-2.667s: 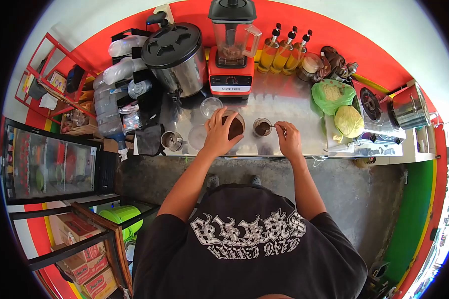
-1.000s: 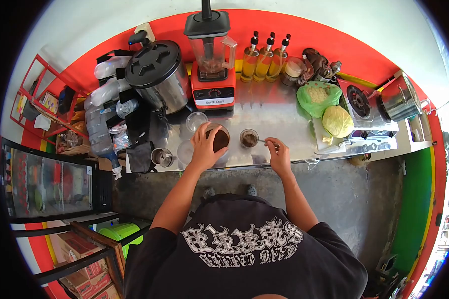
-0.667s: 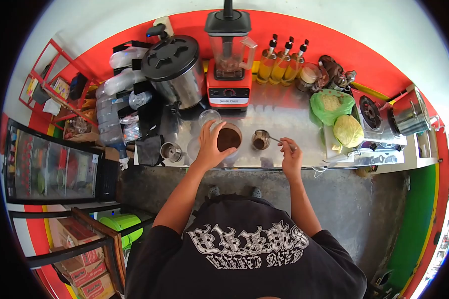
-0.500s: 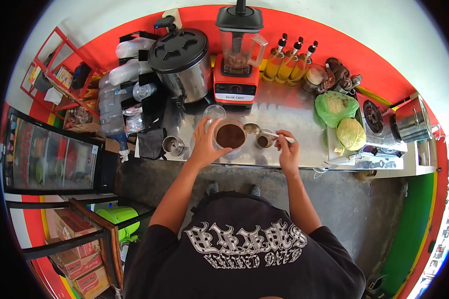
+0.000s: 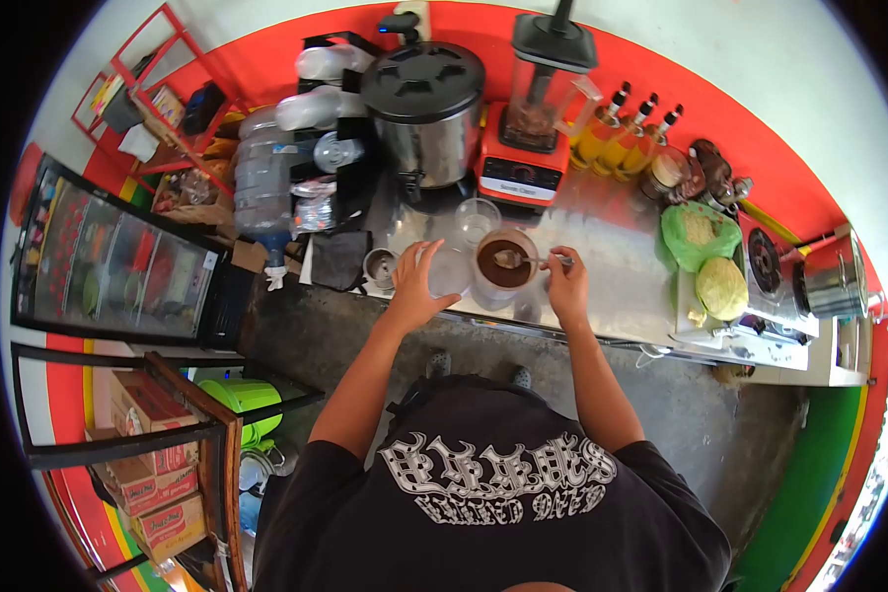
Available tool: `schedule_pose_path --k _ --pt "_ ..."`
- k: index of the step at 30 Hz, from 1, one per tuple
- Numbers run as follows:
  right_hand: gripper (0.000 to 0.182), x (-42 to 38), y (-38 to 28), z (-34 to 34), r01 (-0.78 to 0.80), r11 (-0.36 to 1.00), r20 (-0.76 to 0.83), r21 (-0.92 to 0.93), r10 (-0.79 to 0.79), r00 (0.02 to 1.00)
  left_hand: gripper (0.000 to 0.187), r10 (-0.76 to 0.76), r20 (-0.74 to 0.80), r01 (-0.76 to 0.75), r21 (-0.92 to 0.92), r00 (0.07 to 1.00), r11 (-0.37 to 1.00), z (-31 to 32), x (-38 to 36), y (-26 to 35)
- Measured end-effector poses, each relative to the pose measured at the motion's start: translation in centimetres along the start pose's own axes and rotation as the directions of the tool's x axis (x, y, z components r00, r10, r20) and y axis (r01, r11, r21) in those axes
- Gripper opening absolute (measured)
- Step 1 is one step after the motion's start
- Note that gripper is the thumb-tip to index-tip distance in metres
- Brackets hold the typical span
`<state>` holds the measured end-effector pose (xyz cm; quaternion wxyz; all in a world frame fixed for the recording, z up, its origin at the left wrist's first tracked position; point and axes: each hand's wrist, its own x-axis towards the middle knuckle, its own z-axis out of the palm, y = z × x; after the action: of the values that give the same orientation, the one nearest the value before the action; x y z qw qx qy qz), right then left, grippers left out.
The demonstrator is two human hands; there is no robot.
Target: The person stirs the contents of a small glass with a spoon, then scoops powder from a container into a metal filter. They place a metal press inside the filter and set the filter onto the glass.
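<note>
"What's the worktop?"
"A shiny steel counter (image 5: pixel 602 257) along a red wall (image 5: pixel 498 44)."
"And the tub (image 5: pixel 500 294)?"
"Round, see-through, holding dark brown powder (image 5: pixel 489 264). It stands on the counter between the hands."
"How are they?"
"Left hand (image 5: pixel 416 294) open, fingers spread, just beside the tub; right hand (image 5: pixel 568 282) gripping a metal spoon (image 5: pixel 510 259), bowl within the tub's rim."
</note>
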<state>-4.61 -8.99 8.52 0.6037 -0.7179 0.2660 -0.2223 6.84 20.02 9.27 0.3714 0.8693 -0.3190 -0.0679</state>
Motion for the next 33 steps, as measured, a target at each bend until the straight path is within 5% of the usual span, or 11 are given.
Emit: schedule_pose_path --k 3,6,9,11,14,19,25,28,30,33 --pt "0.028 0.2 0.8 0.0 0.017 0.987 -0.064 -0.158 -0.027 0.998 0.106 -0.046 -0.064 0.048 0.024 0.997 0.999 -0.2 -1.1 -3.3" --pt "0.038 -0.4 -0.9 0.1 0.048 0.992 -0.087 -0.115 -0.058 0.995 0.101 -0.143 -0.125 0.149 0.039 0.982 0.988 -1.4 -2.0 -5.2" --pt "0.046 -0.7 -3.3 0.3 0.098 0.975 -0.197 -0.200 -0.137 0.971 0.100 -0.255 -0.181 0.268 0.053 0.950 0.962 -2.1 -2.2 -7.3" --pt "0.052 -0.8 -4.3 0.9 0.250 0.872 -0.266 -0.421 -0.381 0.885 0.100 -0.322 -0.210 0.339 0.050 0.923 0.940 -2.3 -2.6 -9.1" --pt "0.051 -2.4 -8.4 3.4 0.249 0.876 -0.246 -0.412 -0.370 0.896 0.106 -0.396 -0.158 0.400 -0.005 0.904 0.916 -3.6 -1.9 -10.4" --pt "0.049 -5.0 -11.2 6.7 0.310 0.819 -0.157 -0.484 -0.430 0.889 0.111 -0.308 -0.054 0.310 0.032 0.950 0.950 -2.6 -0.8 -14.7" --pt "0.041 -7.3 -14.2 5.4 0.300 0.715 -0.082 -0.632 -0.447 0.891 0.074 -0.144 -0.139 0.142 -0.023 0.980 0.990 -3.3 -0.1 -15.0" --pt "0.036 -8.2 -16.8 3.5 0.270 0.735 -0.115 -0.622 -0.427 0.897 0.055 -0.108 -0.196 0.044 -0.308 0.975 0.950 -4.0 1.4 -13.8" --pt "0.035 -8.0 -16.9 2.2 0.285 0.709 -0.114 -0.645 -0.458 0.882 0.081 -0.078 -0.141 0.041 -0.253 0.987 0.967 -4.2 2.1 -12.7" --pt "0.033 -7.8 -16.1 3.3 0.232 0.847 -0.134 -0.479 -0.331 0.934 0.102 0.019 -0.020 -0.023 -0.231 1.000 0.973 -3.2 2.7 -11.7"
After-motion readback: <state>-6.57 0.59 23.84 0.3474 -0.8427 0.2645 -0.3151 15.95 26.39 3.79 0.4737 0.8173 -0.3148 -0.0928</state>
